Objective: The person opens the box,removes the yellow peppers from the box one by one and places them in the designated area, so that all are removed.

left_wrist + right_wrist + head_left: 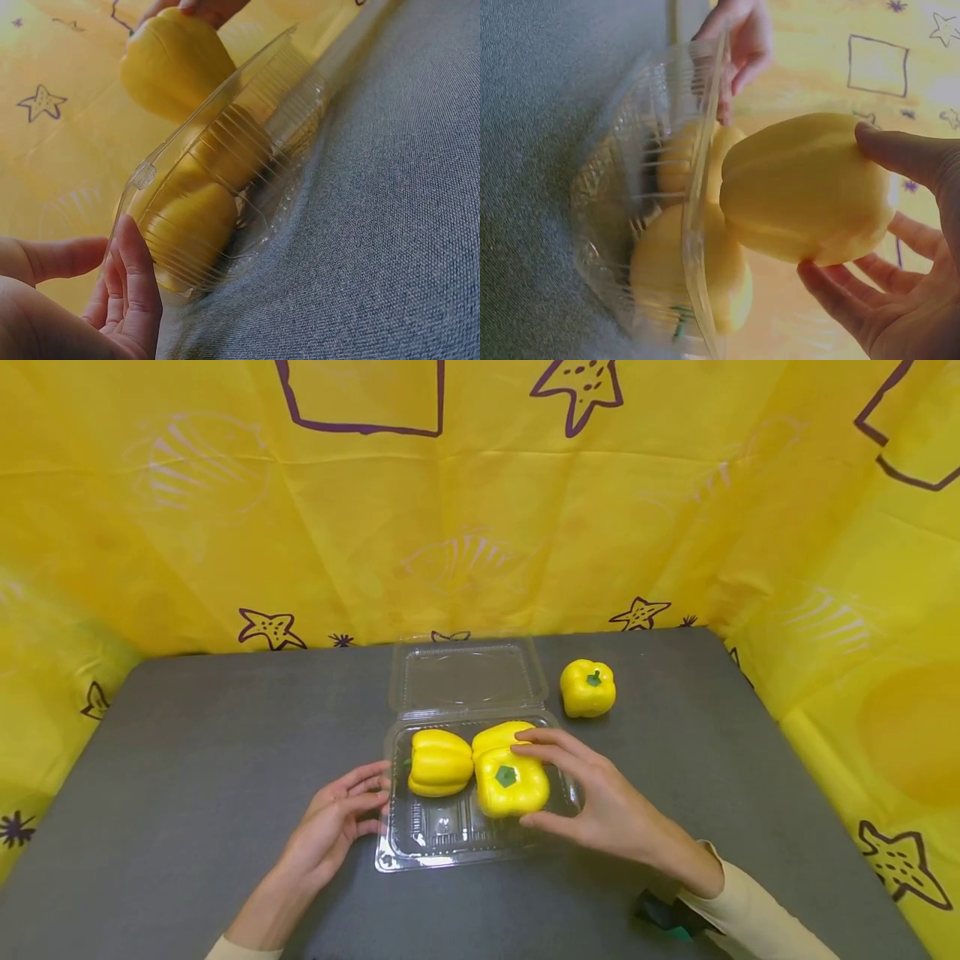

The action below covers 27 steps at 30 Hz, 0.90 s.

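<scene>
My right hand [611, 802] grips a yellow bell pepper [491, 795] with a green stem end, thumb on one side and fingers on the other. In the right wrist view that held pepper [802, 191] is above the rim of a clear plastic clamshell container [694, 247]. Two more yellow peppers lie inside the container: one at the left [441, 764], the other [497, 737] behind the held pepper and partly hidden by it. At the container's left edge, my left hand [326, 822] pinches the rim between thumb and fingers, plainest in the left wrist view.
The container's hinged lid [468, 677] lies folded back on the grey table [225, 777]. Another yellow pepper [587, 689] stands on the table right of the lid. A yellow patterned cloth [480, 510] hangs behind and at both sides. Something dark [667, 914] is under the right wrist.
</scene>
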Available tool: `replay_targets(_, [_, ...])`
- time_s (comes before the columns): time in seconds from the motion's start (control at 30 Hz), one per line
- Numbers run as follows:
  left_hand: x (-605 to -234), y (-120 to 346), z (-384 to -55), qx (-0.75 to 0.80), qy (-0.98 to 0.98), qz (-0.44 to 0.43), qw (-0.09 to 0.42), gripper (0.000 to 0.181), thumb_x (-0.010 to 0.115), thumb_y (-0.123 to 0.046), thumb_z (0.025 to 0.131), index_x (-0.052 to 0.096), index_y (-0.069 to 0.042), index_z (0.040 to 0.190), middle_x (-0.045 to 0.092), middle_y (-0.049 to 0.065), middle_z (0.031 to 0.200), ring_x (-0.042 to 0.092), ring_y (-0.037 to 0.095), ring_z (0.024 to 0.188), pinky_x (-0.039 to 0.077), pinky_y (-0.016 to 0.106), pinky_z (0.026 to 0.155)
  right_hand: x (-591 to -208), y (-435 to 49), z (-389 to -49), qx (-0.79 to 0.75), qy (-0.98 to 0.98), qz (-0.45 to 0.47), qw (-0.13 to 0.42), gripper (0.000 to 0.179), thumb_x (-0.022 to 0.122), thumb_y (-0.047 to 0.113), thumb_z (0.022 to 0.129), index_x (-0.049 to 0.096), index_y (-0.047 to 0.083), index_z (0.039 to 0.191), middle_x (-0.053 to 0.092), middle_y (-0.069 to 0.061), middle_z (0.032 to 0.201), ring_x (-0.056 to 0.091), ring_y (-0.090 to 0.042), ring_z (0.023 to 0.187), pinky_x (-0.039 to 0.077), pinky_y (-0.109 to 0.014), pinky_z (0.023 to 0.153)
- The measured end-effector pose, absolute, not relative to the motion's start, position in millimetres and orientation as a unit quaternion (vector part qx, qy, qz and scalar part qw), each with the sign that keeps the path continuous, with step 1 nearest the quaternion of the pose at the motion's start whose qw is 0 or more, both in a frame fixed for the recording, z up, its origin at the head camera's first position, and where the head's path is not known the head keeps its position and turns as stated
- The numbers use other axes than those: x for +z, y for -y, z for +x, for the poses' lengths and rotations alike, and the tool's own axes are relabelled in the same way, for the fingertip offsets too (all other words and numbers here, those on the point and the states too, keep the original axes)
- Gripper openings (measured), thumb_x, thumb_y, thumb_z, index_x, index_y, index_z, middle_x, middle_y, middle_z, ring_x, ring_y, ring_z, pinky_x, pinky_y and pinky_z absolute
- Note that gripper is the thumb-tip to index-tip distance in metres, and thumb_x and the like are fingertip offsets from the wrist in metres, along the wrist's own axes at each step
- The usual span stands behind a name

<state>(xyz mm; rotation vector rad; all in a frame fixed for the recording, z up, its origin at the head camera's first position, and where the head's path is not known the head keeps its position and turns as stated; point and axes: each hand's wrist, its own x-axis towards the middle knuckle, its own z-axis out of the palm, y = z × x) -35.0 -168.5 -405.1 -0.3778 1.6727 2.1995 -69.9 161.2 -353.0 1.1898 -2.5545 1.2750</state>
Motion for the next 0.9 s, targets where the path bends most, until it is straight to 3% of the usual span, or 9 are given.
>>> replay_targets(0.27, [-405,169,-35,0.780,-0.587,-0.130,0.174,0.052,0.055,0.003,0.091,0.039,0.005,0.140,0.061,0.003,0.103,0.059,0.013,0.078,0.057,0.028,0.067,-348,-167,-75,0.422,0.822,0.381,0.032,0.068,0.087,0.020,0.073,0.058,0.015,0.134,0.050,-0.002,0.141,0.053,-0.020,0.124,0.048,-0.030,0.100])
replay_targets(0.67, [-405,170,-35,0.780,-0.587,-0.130,0.175,0.050,0.055,0.003,0.092,0.041,0.004,0.140,0.061,0.003,0.102,0.060,0.013,0.077,0.057,0.028,0.067,-345,-175,-81,0.431,0.817,0.379,0.048,0.067,0.088,0.013,0.071,0.059,0.011,0.132,0.053,-0.008,0.138,0.055,-0.021,0.121,0.051,-0.031,0.096])
replay_targets(0.9, [-406,169,-35,0.779,-0.588,-0.129,0.178,0.052,0.055,0.002,0.091,0.039,0.005,0.141,0.061,0.003,0.104,0.060,0.013,0.079,0.057,0.028,0.069,-343,-184,-84,0.444,0.818,0.363,0.042,0.069,0.088,0.010,0.071,0.058,0.010,0.133,0.051,-0.002,0.140,0.054,-0.017,0.124,0.049,-0.027,0.099])
